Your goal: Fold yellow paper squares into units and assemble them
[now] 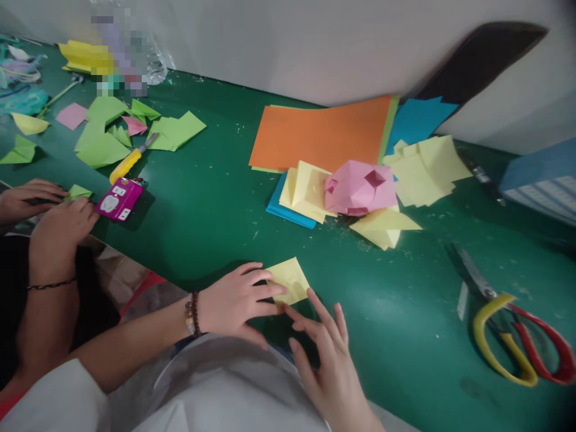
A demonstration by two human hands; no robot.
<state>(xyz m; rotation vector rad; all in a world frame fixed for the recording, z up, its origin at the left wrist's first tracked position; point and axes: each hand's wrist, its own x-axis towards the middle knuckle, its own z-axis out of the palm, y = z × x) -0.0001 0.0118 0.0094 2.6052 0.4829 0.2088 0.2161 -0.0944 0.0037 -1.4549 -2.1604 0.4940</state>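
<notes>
Head view: left hand [231,302], fingers parted, hides part of the yellow paper [293,279]; right hand [328,348], fingers apart, touches its edge.

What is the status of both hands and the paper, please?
Left hand on yellow paper. Right hand at its right corner. Scissors apart, to the right; nothing blocking.

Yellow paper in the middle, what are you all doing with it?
One person presses the small yellow paper on the green table with the left hand, while the right hand has its fingers at the edge. Scissors lie off to the right, and a pink paper shape sits farther back. Nearby, another person's hands are on green paper.
</notes>
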